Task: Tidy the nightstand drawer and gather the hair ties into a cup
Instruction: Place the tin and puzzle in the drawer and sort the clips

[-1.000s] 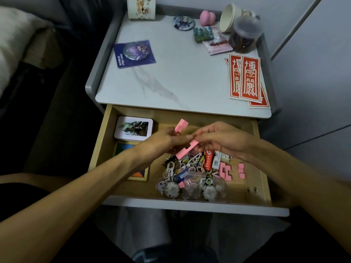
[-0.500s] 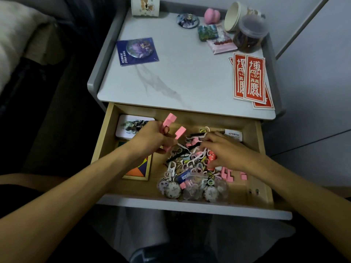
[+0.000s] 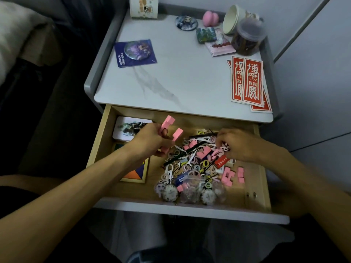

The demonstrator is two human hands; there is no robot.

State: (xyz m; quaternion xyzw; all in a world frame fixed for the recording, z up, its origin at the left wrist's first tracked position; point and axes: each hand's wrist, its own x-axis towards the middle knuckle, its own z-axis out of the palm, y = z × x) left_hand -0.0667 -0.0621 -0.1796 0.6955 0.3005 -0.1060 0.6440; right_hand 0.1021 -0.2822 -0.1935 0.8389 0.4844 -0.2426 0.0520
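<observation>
The nightstand drawer stands pulled open below the top. A tangled heap of small hair ties, white floss picks and pink block pieces fills its middle. My left hand hovers over the drawer's left part and grips several pink block pieces that stick up from its fingers. My right hand is down in the heap's far right side, fingers curled on something small that I cannot make out. A white paper cup lies on its side at the top's back right; another cup stands at the back.
In the drawer's left part lie a picture card box and a tangram frame. Loose pink blocks and bagged round charms sit near the front. On the nightstand top: badge card, red envelopes, lidded jar.
My hands have drawn apart. The left one moved left with the pink pieces; the right one went down into the heap and shifted toward its far right side.
</observation>
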